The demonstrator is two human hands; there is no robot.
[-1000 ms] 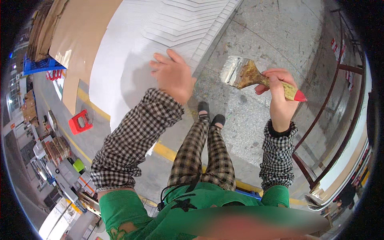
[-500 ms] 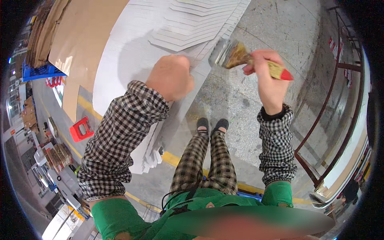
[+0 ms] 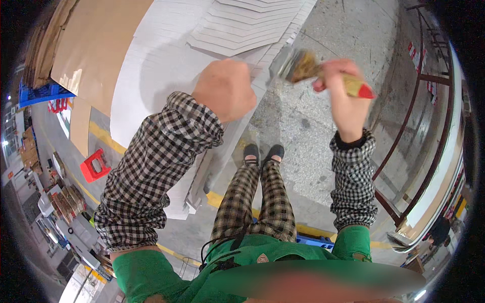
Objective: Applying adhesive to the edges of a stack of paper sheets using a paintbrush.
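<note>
My right hand (image 3: 347, 103) is wrapped round the handle of a flat paintbrush (image 3: 305, 66), which has a yellow handle with a red end. Its bristles point left, beside the edge of the stacked cardboard. Over that edge my left hand (image 3: 226, 90) is curled into a fist; what its fingers hold, if anything, is hidden beneath. White cardboard sheets (image 3: 146, 70) lie under and left of this hand. Beyond it, a fanned layer of flaps with angled ends (image 3: 242, 28) spreads toward the top.
A brown cardboard sheet (image 3: 96, 45) stands at the far left, near a blue crate (image 3: 43, 94). On the floor to the left sits a red plastic stool (image 3: 96, 165). A brown metal rack (image 3: 411, 129) runs along the right side. Grey concrete floor (image 3: 303, 146) shows between.
My left hand has shifted slightly right and toward me, still curled. The brush in my right hand has moved a little right. The whole view has shifted slightly.
</note>
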